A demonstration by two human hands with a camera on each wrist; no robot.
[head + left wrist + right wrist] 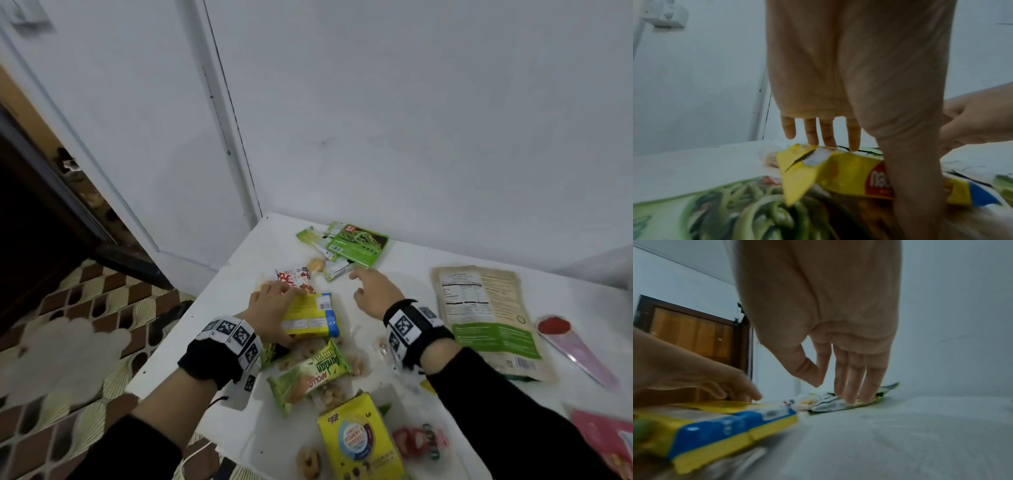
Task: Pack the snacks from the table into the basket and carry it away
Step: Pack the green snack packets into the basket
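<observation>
On the white table (239, 394), my left hand (274, 313) grips a yellow and blue snack packet (310, 315), fingers over its far edge and thumb on its near edge. The left wrist view shows the same hold: left hand (869, 146) on the yellow packet (838, 172), which lies on a green bean pack (725, 211). My right hand (373, 291) is open, its straight fingers reaching to a small green and white packet (337, 270). In the right wrist view the right hand (834, 391) touches that packet (838, 404) with its fingertips (851, 400). No basket is in view.
Several other snacks lie around: a green bean pack (356, 245), a red and white packet (294, 277), a pandan cake (308, 373), a yellow box (359, 442), a large beige pouch (486, 315) and a pink cone (575, 346). The table stands in a wall corner, with patterned floor (85, 308) left.
</observation>
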